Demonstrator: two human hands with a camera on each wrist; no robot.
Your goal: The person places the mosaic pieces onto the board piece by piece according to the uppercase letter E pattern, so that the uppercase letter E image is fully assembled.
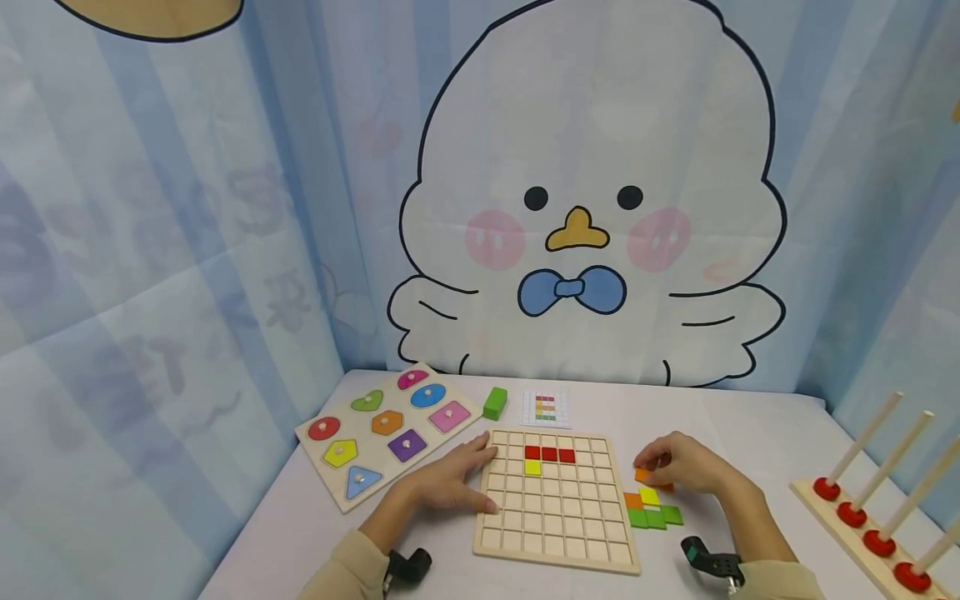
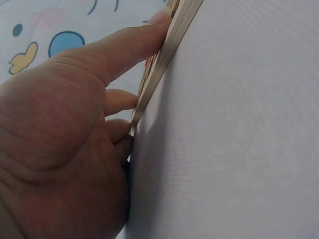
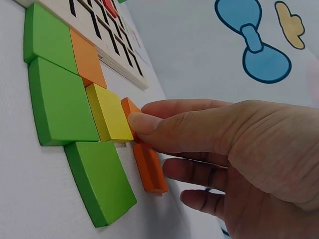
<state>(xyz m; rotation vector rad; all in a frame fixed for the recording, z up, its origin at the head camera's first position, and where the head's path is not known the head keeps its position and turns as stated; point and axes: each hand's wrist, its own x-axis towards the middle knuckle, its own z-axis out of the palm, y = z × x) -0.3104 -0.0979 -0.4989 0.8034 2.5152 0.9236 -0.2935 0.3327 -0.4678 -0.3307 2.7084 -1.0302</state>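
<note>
Head View, Wrist Views: Hands at Grid Board

Head: The grid board [image 1: 570, 527] lies mid-counter [image 1: 270, 558]. The left hand [image 1: 450, 482], fingers apart, touches its left side. The right hand [image 1: 693, 462] pinches an orange tile [image 1: 642, 474] beyond its right side. The knob puzzle [image 1: 375, 402] occupies the counter's far left corner.

Left wrist: The left thumb rests on the board's frame.

Right wrist: Thumb and index finger are clamped on the orange tile, just beside a loose yellow tile [image 3: 109, 113].

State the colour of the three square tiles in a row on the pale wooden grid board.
Red; the tiles show best in the head view.
</note>
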